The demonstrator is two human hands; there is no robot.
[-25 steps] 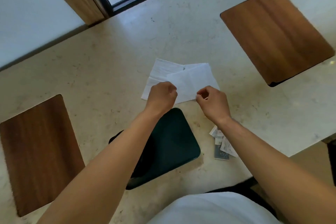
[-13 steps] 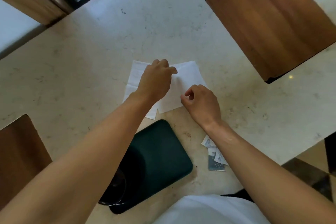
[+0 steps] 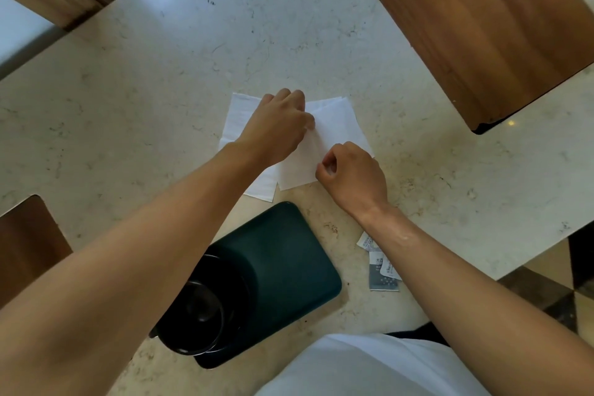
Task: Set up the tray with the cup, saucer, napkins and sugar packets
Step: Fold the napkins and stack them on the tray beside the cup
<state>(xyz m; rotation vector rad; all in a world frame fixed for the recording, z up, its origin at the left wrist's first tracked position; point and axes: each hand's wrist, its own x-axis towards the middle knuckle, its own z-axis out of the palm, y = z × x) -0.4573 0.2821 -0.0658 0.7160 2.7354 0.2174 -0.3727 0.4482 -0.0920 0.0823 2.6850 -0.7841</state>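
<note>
Two white napkins (image 3: 337, 125) lie overlapping on the marble table, beyond the dark green tray (image 3: 289, 260). My left hand (image 3: 279, 125) lies on top of them with curled fingers, pinching the upper napkin near its middle. My right hand (image 3: 350, 173) pinches that napkin's near right edge. A black cup (image 3: 196, 312) stands on a black saucer (image 3: 234, 283) at the tray's near left end, partly hidden by my left forearm. Several sugar packets (image 3: 381, 270) lie on the table right of the tray, under my right forearm.
The marble table (image 3: 160, 90) carries a wooden board (image 3: 488, 29) at the far right and another wooden board (image 3: 25, 244) at the left edge. The table's edge runs at the right, with tiled floor (image 3: 553, 292) beyond it. A window frame is at the top left.
My left hand moved from the napkins' near edge onto their middle. My right hand stayed at the near right edge. The camera tilted down, bringing the cup and saucer into view.
</note>
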